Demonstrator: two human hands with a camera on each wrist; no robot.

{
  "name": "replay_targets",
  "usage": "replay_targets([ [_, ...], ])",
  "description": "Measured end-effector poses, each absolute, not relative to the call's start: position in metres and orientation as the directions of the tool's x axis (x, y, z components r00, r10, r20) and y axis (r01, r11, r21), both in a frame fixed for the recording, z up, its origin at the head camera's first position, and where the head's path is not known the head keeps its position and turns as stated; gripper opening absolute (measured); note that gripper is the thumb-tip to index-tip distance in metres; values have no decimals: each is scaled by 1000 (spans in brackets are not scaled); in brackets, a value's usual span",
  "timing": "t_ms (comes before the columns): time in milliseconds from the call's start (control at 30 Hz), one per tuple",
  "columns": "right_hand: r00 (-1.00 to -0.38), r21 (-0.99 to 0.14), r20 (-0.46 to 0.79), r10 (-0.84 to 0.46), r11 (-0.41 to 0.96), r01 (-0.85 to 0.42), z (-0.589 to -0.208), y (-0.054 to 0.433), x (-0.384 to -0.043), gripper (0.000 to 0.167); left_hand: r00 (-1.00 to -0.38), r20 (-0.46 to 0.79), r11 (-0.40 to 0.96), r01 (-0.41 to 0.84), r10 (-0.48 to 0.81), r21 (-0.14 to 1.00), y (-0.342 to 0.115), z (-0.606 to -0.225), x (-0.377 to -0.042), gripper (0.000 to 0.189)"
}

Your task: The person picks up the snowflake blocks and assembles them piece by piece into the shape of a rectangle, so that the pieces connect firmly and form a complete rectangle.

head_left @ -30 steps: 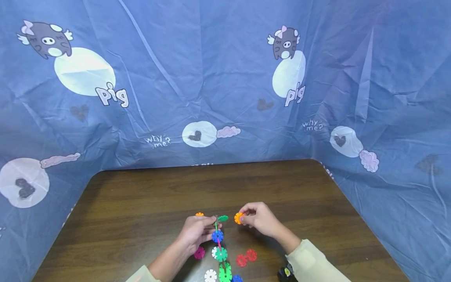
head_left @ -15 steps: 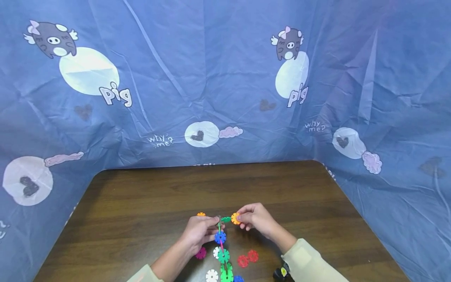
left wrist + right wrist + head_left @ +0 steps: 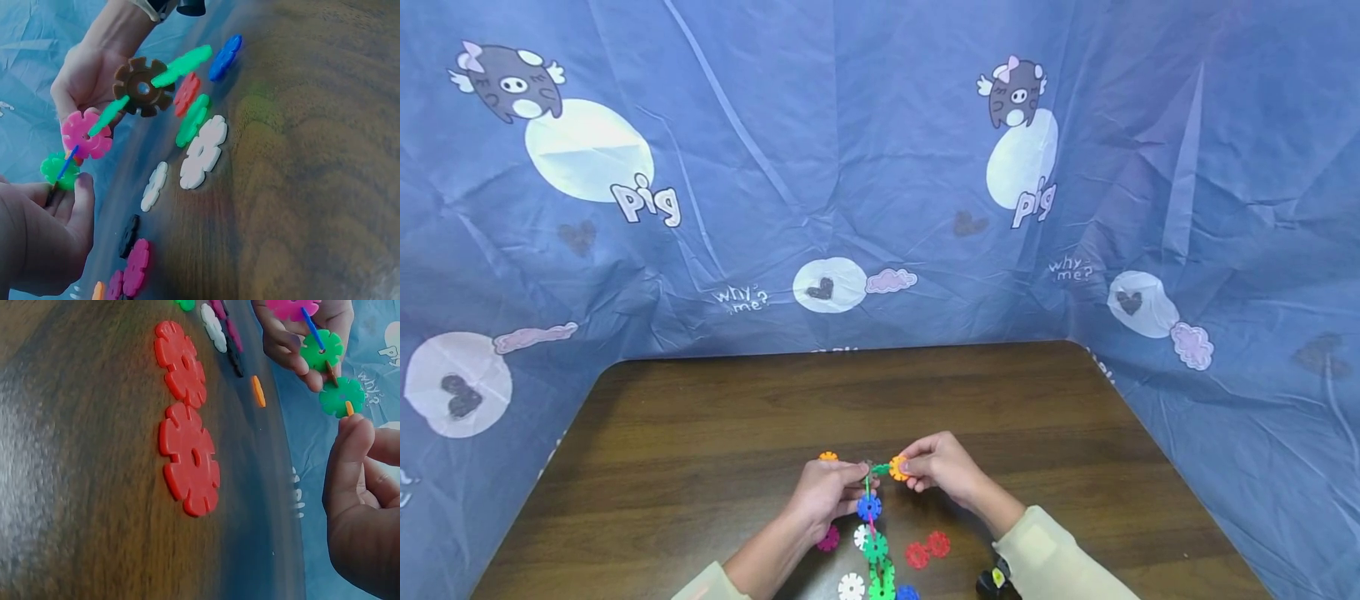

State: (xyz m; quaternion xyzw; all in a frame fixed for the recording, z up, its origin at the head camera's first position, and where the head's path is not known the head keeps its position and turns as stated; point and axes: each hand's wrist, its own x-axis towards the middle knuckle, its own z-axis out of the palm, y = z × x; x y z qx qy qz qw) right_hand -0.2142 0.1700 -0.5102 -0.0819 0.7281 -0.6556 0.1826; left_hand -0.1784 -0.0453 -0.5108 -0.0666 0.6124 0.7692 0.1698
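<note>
A chain of notched plastic flower discs, with a blue disc [image 3: 869,507] among them, is gripped near its far end by my left hand [image 3: 822,498]. In the left wrist view, that hand's fingers are at a green disc [image 3: 59,170]; pink and brown discs [image 3: 144,87] follow along the chain. My right hand [image 3: 949,468] pinches an orange disc [image 3: 898,468] between thumb and fingers. The orange disc meets the end green disc [image 3: 342,395] edge to edge, set crosswise to it; how deep its notch sits is hidden by my thumb.
Two red discs [image 3: 927,549] lie right of the chain. White [image 3: 851,587], magenta [image 3: 828,539] and orange [image 3: 828,456] loose discs lie left of it. A black object [image 3: 991,583] shows by the right sleeve. Blue patterned cloth [image 3: 880,208] stands behind the wooden table [image 3: 715,417].
My right hand has moved left, bringing the orange disc from a gap away up against the end green disc. The left hand keeps its grip on the chain.
</note>
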Motion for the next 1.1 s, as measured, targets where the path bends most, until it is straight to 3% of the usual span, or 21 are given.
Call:
replay_targets([
  [300,-924,-983,-180,-339,103,154,-508,166,-214,19,-945,-293,-191,-317,143,929,-43,-513,-178,25],
  [433,-912,-977,-190,-363,160,140,-508,171,-213,26,-943,-301,-202,-326,142,924,-45,-512,-180,24],
  [567,-876,-914,-117,-467,395,-88,-508,183,-203,24,-935,-321,-205,-347,148,915,-51,-513,-181,24],
  [667,-798,-741,-54,-601,560,-371,-508,193,-190,23,-933,-333,-210,-356,138,910,-57,-512,-182,24],
  [767,-720,-555,-39,-693,614,-561,-509,197,-177,30,-936,-332,-219,-351,119,910,-63,-510,-183,24],
  [900,-697,-405,-25,-716,645,-648,-510,197,-165,32,-938,-335,-218,-347,94,912,-69,-508,-184,24],
  [1100,-666,-323,10,-746,627,-708,-512,192,-157,27,-934,-347,-209,-358,87,910,-72,-510,-184,24],
])
